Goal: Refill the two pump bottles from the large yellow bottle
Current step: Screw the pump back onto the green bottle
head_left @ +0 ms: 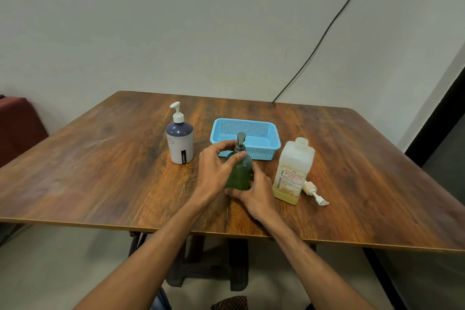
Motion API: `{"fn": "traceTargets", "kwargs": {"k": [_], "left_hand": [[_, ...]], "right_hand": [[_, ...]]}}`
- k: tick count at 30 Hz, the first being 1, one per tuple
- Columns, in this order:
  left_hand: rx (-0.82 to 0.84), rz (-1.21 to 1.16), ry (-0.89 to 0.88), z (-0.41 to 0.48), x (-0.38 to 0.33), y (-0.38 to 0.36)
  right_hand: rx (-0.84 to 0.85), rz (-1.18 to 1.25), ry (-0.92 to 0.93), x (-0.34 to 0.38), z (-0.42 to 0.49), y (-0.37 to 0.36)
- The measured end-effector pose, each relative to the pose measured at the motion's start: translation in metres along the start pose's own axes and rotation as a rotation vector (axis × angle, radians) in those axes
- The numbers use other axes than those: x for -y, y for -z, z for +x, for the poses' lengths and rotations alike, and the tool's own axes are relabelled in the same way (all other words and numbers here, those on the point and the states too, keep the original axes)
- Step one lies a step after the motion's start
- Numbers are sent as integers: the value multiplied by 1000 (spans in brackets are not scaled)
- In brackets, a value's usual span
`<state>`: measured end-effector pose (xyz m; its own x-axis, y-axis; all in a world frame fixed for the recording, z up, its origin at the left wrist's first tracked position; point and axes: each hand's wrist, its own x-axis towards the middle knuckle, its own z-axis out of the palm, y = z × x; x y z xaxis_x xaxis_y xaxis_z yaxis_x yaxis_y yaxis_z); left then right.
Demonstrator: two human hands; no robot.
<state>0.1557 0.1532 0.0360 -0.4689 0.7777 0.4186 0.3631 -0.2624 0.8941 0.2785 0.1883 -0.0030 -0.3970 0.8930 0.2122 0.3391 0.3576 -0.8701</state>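
Note:
A small green pump bottle (240,173) with a grey pump head stands upright at the middle of the table. My left hand (215,168) wraps its upper body, fingers at the pump collar. My right hand (254,191) grips its base from the right. The large yellow bottle (293,171) stands just to the right, its neck uncapped and a little yellow liquid at the bottom. Its white pump (314,192) lies on the table beside it. A white and navy pump bottle (180,139) stands upright to the left, pump in place.
A light blue perforated basket (254,133) sits right behind the green bottle. The wooden table (100,171) ends close to me. A black cable (327,30) runs down the wall behind. Something dark red (17,123) stands at the far left.

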Motion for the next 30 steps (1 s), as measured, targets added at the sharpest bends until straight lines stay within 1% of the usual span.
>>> {"fn": "traceTargets", "kwargs": {"k": [5,8,10,15,19,21,23,26,30], "left_hand": [[104,-32,17,-3,4,6],[211,-17,116,-14,15,5],[236,16,140,-18,24,5],[224,54,111,-12,29,14],[179,53,98,-9,26,21],[145,35,91,-5,25,24],[120,18,82,2,20,28],[95,-7,49,16,8,34],[67,19,10,44,-10,36]], "right_hand": [[13,13,13,-1,0,0],[27,11,35,-2,0,1],[51,6,38,-2,2,4],[162,12,-28,-2,2,16],[192,199,-120,4,4,24],[182,219,-131,8,5,26],[149,200,-91,12,6,26],[93,143,-36,14,7,24],[65,60,-29,14,8,19]]}}
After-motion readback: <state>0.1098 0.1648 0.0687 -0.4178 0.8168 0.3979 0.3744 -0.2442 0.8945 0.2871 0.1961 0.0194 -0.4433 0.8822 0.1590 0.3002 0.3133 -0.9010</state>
